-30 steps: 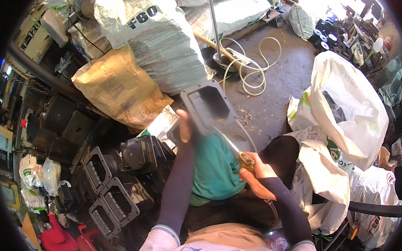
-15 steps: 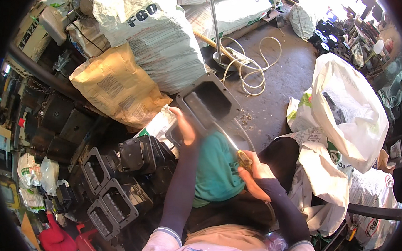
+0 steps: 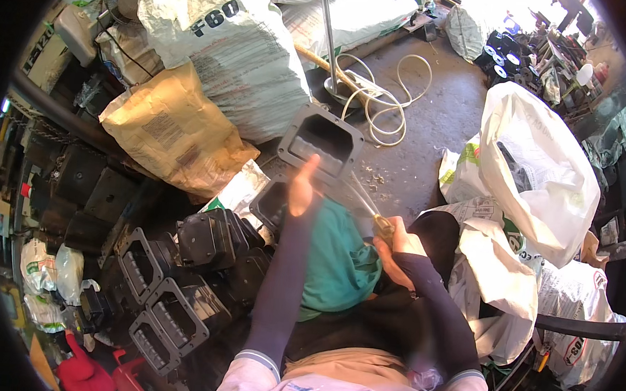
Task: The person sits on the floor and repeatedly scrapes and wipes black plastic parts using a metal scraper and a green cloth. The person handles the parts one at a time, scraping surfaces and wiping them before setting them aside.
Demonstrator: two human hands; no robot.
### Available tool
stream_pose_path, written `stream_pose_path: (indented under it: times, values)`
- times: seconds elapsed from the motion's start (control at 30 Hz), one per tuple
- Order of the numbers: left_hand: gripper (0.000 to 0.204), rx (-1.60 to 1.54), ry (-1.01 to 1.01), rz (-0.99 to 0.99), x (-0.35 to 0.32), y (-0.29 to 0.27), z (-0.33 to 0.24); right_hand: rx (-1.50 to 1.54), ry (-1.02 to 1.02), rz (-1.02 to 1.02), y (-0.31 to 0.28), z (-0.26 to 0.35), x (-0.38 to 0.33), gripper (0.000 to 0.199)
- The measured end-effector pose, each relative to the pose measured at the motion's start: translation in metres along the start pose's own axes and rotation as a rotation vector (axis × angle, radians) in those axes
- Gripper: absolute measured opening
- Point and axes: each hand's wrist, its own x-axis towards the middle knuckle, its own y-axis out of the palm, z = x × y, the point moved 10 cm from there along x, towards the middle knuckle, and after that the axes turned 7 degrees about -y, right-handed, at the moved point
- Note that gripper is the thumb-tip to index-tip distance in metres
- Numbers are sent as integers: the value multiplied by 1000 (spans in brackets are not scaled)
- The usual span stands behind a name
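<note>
My left hand (image 3: 303, 188) is closed on a black box-shaped plastic housing (image 3: 287, 156) with a wide flange, its hollow opening facing up; the thumb lies over the near rim. My right hand (image 3: 399, 247) grips a hand tool (image 3: 383, 226) by its yellow handle. Its long, narrow metal blade is blurred and points up-left toward the housing's near right corner; whether it touches cannot be told. Green cloth (image 3: 338, 264) covers my lap beneath both hands. Another black housing (image 3: 269, 202) sits just left of my left wrist.
Several similar black housings (image 3: 179, 317) are stacked at my left. A brown paper sack (image 3: 178, 135) and a large white sack (image 3: 228, 63) stand ahead. Looped pale hose (image 3: 407, 115) lies on the floor. An open white sack (image 3: 534, 164) stands at right.
My left thumb has moved from the housing's left side onto its near rim. The housing sits slightly lower and more turned, and the tool's blade has swung a little away from it.
</note>
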Motion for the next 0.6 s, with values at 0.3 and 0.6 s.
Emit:
stream_pose_path:
  times: [0.3, 0.6]
  values:
    - [48, 141, 59, -36, 10, -24, -1, -32, -21, 62, 2, 10, 18, 37]
    - [61, 272, 231, 122, 11, -8, -5, 77, -58, 71, 2, 25, 40, 47]
